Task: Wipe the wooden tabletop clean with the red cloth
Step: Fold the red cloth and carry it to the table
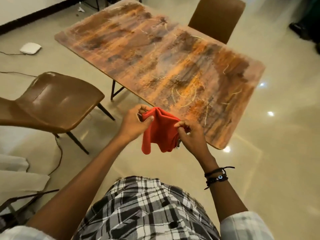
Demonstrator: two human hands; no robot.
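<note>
While the person stood at the near end of the table, a black-and-white plaid shirt (147, 210) filled the nearest part of the view, with both forearms reaching forward from it. Dark cord bracelets (216, 177), one with a small blue bead, circled the right wrist.

Beyond the shirt, the red cloth (160, 130) hung bunched between the two hands, held up in the air above the pale glossy floor (277, 153) and just in front of the near edge of the wooden tabletop (155, 58). Whether its top fold touched that edge could not be told. The left hand (136, 121) pinched the cloth's upper left part, thumb pressed on the near face and fingers curled behind. The right hand (190, 134) pinched the cloth's right edge between curled fingertips and thumb. Two loose lobes of cloth drooped below the hands.

To the left stood a brown chair (57, 99) on dark legs, its seat facing the table, with a thin cable (59, 153) trailing on the floor beneath it.

The tabletop stretched away toward the far left, its orange-brown surface streaked with pale curved scratches. A second brown chair (216, 16) stood at its far right side. On the floor to the far left lay a flat white device (30, 48).
</note>
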